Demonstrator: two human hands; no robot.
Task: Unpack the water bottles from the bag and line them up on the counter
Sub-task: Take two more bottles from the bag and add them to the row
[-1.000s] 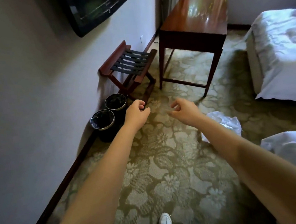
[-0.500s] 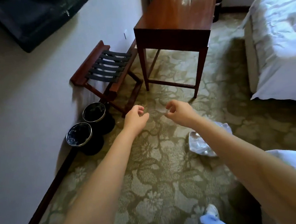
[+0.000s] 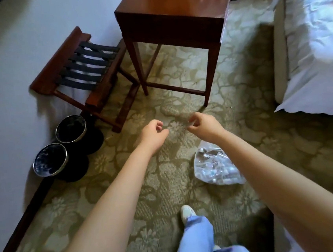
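Note:
A clear plastic bag (image 3: 215, 166) holding several small water bottles lies on the patterned carpet, just under my right forearm. My left hand (image 3: 154, 134) and my right hand (image 3: 203, 125) hang in the air ahead of me, side by side, both loosely curled with nothing in them. They are above the carpet, beyond the bag and short of a brown wooden table (image 3: 173, 8) whose top shows nothing on it. The bag touches neither hand.
A folding luggage rack (image 3: 82, 73) stands against the left wall. Two black bins (image 3: 61, 149) sit beside it by the skirting. White beds (image 3: 312, 38) line the right side. My leg and white shoe (image 3: 188, 212) are below the bag.
I have walked forward: the table, rack and bins have come nearer and slid down the view. The bag now lies closer under my right forearm. Both hands stay curled and held out.

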